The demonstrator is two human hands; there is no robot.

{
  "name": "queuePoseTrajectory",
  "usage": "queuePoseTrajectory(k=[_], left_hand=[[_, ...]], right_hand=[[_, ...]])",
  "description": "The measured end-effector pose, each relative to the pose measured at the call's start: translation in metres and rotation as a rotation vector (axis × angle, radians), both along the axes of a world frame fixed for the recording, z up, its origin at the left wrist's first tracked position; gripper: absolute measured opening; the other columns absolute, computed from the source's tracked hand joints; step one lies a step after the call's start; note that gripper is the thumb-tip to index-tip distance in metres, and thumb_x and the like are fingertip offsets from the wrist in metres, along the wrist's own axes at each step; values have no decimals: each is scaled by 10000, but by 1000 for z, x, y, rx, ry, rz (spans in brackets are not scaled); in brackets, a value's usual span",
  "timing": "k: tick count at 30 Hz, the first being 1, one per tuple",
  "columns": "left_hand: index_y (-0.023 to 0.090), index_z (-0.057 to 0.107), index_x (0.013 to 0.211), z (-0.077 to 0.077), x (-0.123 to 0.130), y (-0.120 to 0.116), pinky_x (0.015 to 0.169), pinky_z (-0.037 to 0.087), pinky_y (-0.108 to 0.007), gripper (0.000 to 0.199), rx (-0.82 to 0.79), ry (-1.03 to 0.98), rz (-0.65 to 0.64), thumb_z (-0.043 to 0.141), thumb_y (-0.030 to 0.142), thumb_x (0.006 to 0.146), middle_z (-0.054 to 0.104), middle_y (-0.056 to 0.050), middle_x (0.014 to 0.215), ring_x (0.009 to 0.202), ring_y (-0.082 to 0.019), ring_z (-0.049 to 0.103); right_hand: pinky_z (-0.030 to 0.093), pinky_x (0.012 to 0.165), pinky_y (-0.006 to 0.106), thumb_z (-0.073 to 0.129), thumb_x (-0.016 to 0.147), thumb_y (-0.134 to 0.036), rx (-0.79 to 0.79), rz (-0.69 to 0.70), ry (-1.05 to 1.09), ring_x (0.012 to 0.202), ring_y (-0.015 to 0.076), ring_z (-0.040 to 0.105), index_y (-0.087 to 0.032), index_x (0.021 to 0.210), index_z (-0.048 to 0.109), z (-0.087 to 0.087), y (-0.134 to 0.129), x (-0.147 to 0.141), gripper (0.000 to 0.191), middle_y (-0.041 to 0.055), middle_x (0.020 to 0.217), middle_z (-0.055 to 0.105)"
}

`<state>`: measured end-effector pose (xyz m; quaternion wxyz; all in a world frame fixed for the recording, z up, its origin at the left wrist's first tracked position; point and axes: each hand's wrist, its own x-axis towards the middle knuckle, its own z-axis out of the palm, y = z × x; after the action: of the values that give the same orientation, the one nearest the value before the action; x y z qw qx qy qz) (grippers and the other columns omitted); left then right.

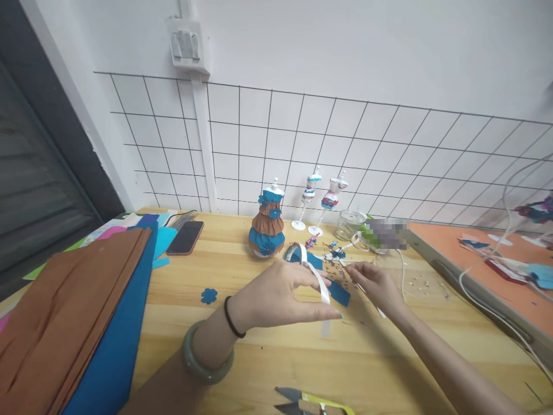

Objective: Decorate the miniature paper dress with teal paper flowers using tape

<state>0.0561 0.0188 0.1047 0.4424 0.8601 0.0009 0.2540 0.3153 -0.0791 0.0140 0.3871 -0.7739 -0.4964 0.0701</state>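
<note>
My left hand (pixel 276 294) reaches over the middle of the table, thumb and fingers spread apart, with a curved white tape strip (pixel 318 278) hanging at its fingers. The strip runs from a tape roll (pixel 295 252) just behind the hand. Pinched together, the fingertips of my right hand (pixel 374 282) are at a thin white strip (pixel 382 313) beside the paper scraps. Blue paper pieces (pixel 339 293) lie between and behind my hands. Behind them stands a small dress form (pixel 268 222) in brown and blue ruffled paper. A blue paper flower (pixel 209 296) lies left of my left hand.
Brown folded paper (pixel 69 323) and coloured sheets cover the left side, near a phone (pixel 185 238). Yellow-handled scissors (pixel 322 400) lie at the front. Two small dress forms (pixel 332 199) and a glass jar (pixel 349 225) stand behind. A white cable (pixel 488 314) crosses the right side.
</note>
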Motion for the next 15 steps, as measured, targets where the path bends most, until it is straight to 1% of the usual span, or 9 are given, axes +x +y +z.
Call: queuePoseTrajectory(k=[1,3,5,6,8,10,13,15], left_hand=[[150,680,778,-4,3,0,879,435,-279,246,39,17,-16,656,384,706,677,-85,981,965,-199,609],[151,674,747,-12,9,-1,908,412,-282,239,97,31,-32,654,387,709,685,-89,952,1010,-206,591],[158,675,756,-21,15,-2,932,393,-296,237,135,51,-45,651,390,713,686,-91,948,1060,-213,565],[165,678,777,-26,18,-2,940,387,-308,240,145,62,-47,655,394,708,680,-93,973,1085,-218,549],[176,680,808,-34,23,-2,942,387,-328,257,154,84,-46,674,401,685,662,-99,1032,1115,-229,527],[186,681,780,-40,28,-4,943,390,-333,229,165,88,-76,687,388,672,679,-84,976,1077,-223,554],[193,655,657,-47,35,-7,954,387,-325,187,185,62,-137,687,377,672,698,-37,780,892,-184,631],[190,629,613,-49,37,-8,963,383,-333,211,191,38,-139,693,385,661,698,-36,780,858,-181,635]], right_hand=[[498,548,261,505,826,-466,-12,41,56,591,169,611,-159,699,626,3,-8,-12,354,17,608,640],[506,578,259,505,809,-492,-31,115,160,621,173,619,-174,717,642,8,-23,-35,358,22,640,656],[514,609,265,537,772,-513,-36,159,242,668,184,627,-188,739,662,11,-34,-56,350,31,697,672],[517,631,272,561,754,-511,-39,186,299,700,192,631,-194,761,672,13,-39,-65,336,37,738,679],[515,642,279,580,737,-510,-27,232,401,690,189,622,-200,722,678,13,-43,-77,325,35,729,674],[506,646,282,604,731,-487,2,264,519,675,184,608,-196,706,683,11,-43,-83,303,33,707,664],[480,640,269,589,755,-473,64,238,579,644,165,572,-183,672,656,1,-38,-81,309,19,649,624],[463,637,256,559,784,-462,102,199,582,641,156,551,-181,641,611,-6,-37,-77,319,5,634,590]])
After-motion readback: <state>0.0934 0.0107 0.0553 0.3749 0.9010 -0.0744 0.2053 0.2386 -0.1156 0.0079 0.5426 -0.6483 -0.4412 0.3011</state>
